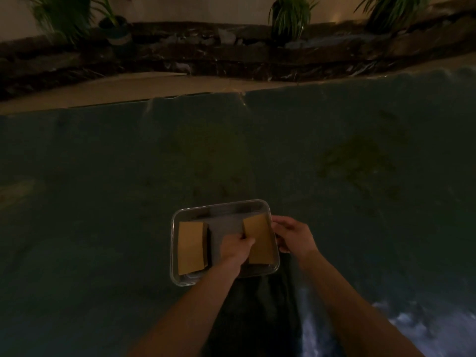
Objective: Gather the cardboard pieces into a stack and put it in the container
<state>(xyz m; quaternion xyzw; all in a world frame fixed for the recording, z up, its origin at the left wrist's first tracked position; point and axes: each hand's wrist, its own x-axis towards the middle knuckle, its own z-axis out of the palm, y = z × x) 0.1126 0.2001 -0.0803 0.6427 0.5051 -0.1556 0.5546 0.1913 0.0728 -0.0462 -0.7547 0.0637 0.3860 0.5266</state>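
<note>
A clear rectangular plastic container [221, 206] sits on dark green cloth, low in the middle of the head view. Inside it, a stack of brown cardboard pieces [192, 247] lies against the left wall. A second brown cardboard stack [260, 238] lies along the right side. My left hand [235, 247] reaches into the container and pinches the left edge of that right-hand stack. My right hand [292, 237] is outside the container, its fingers curled at the right rim beside the same stack; whether they touch the rim I cannot tell.
The dark green cloth [128, 189] covers the surface in every direction around the container. Beyond its far edge runs a tan floor strip [154, 86], then a dark stone ledge [231, 55] with potted plants [289, 16]. The light is dim.
</note>
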